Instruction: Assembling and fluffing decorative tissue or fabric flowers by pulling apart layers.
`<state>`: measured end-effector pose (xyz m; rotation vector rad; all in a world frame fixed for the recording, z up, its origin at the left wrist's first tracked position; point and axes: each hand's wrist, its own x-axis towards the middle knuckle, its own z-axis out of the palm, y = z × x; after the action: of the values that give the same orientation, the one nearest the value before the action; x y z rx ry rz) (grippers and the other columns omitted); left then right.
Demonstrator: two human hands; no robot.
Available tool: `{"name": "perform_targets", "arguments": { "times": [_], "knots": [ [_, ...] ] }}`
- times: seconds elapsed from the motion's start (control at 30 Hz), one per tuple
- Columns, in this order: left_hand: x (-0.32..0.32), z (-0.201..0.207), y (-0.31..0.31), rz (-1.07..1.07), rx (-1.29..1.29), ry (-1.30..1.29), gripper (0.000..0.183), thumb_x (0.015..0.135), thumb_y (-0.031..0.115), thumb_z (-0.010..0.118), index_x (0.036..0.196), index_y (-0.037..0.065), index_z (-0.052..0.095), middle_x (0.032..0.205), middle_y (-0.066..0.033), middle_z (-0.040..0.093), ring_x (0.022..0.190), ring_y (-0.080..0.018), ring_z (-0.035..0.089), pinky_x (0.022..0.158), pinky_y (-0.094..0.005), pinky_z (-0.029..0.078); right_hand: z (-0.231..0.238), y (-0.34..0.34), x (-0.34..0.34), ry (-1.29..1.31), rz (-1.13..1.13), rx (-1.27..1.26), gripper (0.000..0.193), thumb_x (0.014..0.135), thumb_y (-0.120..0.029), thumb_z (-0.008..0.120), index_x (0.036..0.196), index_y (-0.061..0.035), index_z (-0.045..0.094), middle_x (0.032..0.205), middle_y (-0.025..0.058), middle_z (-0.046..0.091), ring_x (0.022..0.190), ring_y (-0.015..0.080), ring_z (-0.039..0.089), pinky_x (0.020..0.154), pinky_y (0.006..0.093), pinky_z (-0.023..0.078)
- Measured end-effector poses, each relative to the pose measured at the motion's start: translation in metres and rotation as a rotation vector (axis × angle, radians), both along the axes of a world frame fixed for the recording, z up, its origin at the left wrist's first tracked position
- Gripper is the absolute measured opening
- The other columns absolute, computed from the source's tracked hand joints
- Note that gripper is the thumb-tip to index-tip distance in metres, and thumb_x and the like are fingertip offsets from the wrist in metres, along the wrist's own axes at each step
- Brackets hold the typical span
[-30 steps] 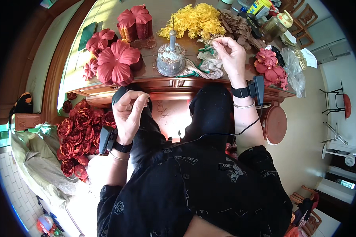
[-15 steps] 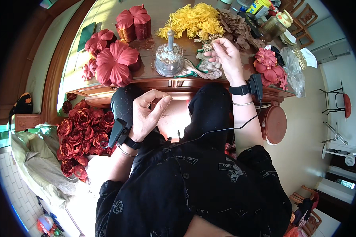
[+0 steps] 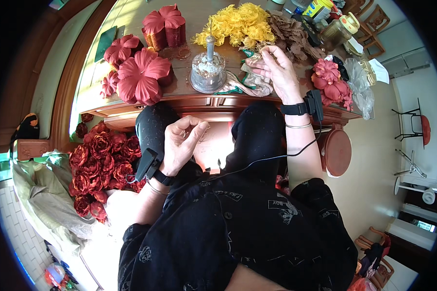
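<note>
My left hand (image 3: 182, 143) is raised over my lap, its thumb and forefinger pinched together. Whatever lies between those fingertips is too small to make out. Over the table's front part, my right hand (image 3: 280, 77) has its thumb and forefinger drawn together beside some straw-coloured bits (image 3: 257, 57); what they hold is unclear. A crumpled pale cloth with green edging (image 3: 255, 83) lies below that hand. Left of the cloth stands a round clear container (image 3: 208, 80) with a grey upright post and a thin spike. Yellow frilly petal pieces (image 3: 240, 24) and brown jagged pieces (image 3: 296, 39) are heaped behind.
Stacks of red petal shapes (image 3: 143, 77) stand at the table's left. Pink-red flower pieces (image 3: 331, 80), a clear plastic bag (image 3: 359, 85) and a jar (image 3: 337, 36) are at the right. Dark red artificial flowers (image 3: 102, 160) are piled beside my left arm. A cable crosses my lap.
My right hand has shifted slightly, its fingers tilting, and more of the pale cloth shows beside them. My left thumb and forefinger have come closer together.
</note>
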<state>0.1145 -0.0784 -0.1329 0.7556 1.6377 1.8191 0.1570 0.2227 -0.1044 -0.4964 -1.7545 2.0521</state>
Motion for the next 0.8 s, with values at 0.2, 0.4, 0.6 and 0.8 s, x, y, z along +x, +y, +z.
{"name": "perform_targets", "arguments": {
  "times": [0.2, 0.4, 0.6, 0.8],
  "knots": [
    [0.000, -0.003, -0.002, -0.011, -0.014, -0.010, 0.016, 0.093, 0.012, 0.059, 0.091, -0.002, 0.065, 0.080, -0.0027, 0.063, 0.068, -0.0059, 0.056, 0.057, -0.0183, 0.044, 0.000, 0.002, 0.003, 0.093, 0.050, -0.174, 0.015, 0.094, -0.018, 0.059, 0.106, -0.0094, 0.058, 0.097, 0.0009, 0.061, 0.090, 0.0158, 0.063, 0.081, 0.0305, 0.054],
    [-0.005, 0.006, -0.002, -0.013, -0.042, -0.034, 0.015, 0.093, 0.012, 0.059, 0.093, -0.003, 0.065, 0.081, -0.0027, 0.063, 0.069, -0.0060, 0.056, 0.060, -0.0190, 0.045, 0.013, -0.010, 0.010, 0.021, 0.001, -0.025, 0.014, 0.092, -0.017, 0.062, 0.103, -0.0082, 0.063, 0.092, -0.0014, 0.063, 0.076, 0.0092, 0.062, 0.067, 0.0217, 0.051],
    [-0.033, 0.039, 0.023, 0.123, 0.129, 0.118, 0.015, 0.092, 0.010, 0.062, 0.100, -0.002, 0.062, 0.084, 0.0015, 0.061, 0.075, -0.0026, 0.054, 0.069, -0.0174, 0.044, 0.039, -0.021, 0.002, 0.203, 0.104, -0.026, 0.015, 0.091, -0.015, 0.064, 0.100, -0.0030, 0.065, 0.084, -0.0007, 0.063, 0.069, 0.0061, 0.060, 0.059, 0.0176, 0.048],
    [-0.070, 0.065, 0.064, 0.216, 0.225, 0.251, 0.022, 0.092, 0.007, 0.061, 0.111, -0.004, 0.058, 0.091, -0.0018, 0.063, 0.079, -0.0042, 0.056, 0.073, -0.0182, 0.046, 0.079, -0.041, -0.018, 0.286, 0.190, 0.009, 0.019, 0.091, -0.016, 0.064, 0.103, -0.0017, 0.065, 0.084, 0.0006, 0.065, 0.071, 0.0061, 0.061, 0.060, 0.0173, 0.050]
  ]
}}
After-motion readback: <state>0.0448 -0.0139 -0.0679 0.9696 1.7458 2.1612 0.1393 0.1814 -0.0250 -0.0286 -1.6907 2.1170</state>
